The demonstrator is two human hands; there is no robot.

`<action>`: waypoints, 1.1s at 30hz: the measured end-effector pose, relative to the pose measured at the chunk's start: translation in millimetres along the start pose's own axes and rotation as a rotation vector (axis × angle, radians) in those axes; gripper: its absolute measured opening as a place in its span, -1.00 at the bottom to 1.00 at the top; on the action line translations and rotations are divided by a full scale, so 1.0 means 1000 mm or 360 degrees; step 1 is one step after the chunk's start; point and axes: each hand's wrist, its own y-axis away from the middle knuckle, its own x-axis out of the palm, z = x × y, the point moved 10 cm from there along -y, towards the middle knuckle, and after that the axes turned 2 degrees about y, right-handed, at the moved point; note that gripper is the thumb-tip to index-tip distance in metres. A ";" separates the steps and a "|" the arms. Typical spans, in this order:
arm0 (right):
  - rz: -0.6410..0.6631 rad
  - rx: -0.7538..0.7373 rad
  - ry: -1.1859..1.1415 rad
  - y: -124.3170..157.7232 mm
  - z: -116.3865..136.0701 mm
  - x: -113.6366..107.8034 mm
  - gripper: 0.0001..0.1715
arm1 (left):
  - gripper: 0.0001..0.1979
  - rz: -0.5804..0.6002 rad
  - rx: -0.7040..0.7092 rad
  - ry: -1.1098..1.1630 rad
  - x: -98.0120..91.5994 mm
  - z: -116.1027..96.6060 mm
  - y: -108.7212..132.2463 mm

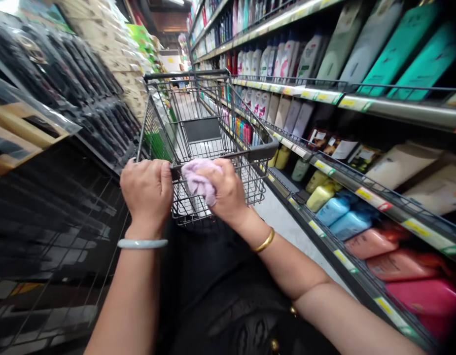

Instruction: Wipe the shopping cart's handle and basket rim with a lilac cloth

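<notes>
Left hand (147,190) wrapped over the cart handle (250,153), fingers (164,172) curled down together around the bar, knuckles up. A pale bangle (142,243) on that wrist. Right hand (226,190) just beside, a little further along the same bar, fingers pressed together and closed on a lilac cloth (200,180). Cloth bunched between these fingers and the handle, touching the bar, with a fold hanging below the fingertips toward the basket. A gold bangle (264,241) on the right wrist.

Beyond the fingers, the wire basket of the shopping cart (201,128), with a dark flat panel at its far end; nothing else clear inside. Right of the right-hand fingers, long shelves (361,197) with yellow price labels: white and teal bottles (287,54) high up, then boxes, then blue, orange and pink refill pouches (375,241) on the lowest level near the floor. Left of the left-hand fingers, a dark wire rack (65,217) and rows of black packaged goods (83,88) hanging above it. Far ahead of the cart, the aisle, blurred.
</notes>
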 end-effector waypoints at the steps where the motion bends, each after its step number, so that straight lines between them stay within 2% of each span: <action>1: 0.0063 -0.0026 0.0014 0.003 0.005 0.008 -0.69 | -0.60 -0.0008 0.0008 -0.0002 0.003 0.001 0.000; 3: 0.0119 -0.0039 0.0035 0.003 0.012 0.016 -0.67 | -0.59 -0.0055 0.0015 -0.0052 0.006 0.002 0.000; 8: 0.0113 -0.0029 0.0080 -0.009 0.020 0.017 -0.63 | -0.64 -0.0155 0.0089 -0.0168 0.004 -0.006 0.000; 13: 0.0216 -0.0046 0.0121 0.006 0.016 0.026 -0.67 | -0.62 -0.0164 0.0084 -0.0101 0.002 -0.007 0.002; 20: 0.0180 -0.0042 0.0195 -0.007 0.024 0.016 -0.61 | -0.65 -0.0155 0.0070 -0.0105 0.005 -0.006 0.004; 28: 0.0225 -0.0176 0.0202 0.027 0.022 0.023 -0.66 | -0.55 -0.0189 0.0147 -0.0137 0.002 -0.012 0.009; 33: 0.0179 -0.0122 0.0203 0.012 0.024 0.013 -0.63 | -0.52 -0.0203 0.0145 -0.0117 0.001 -0.013 0.010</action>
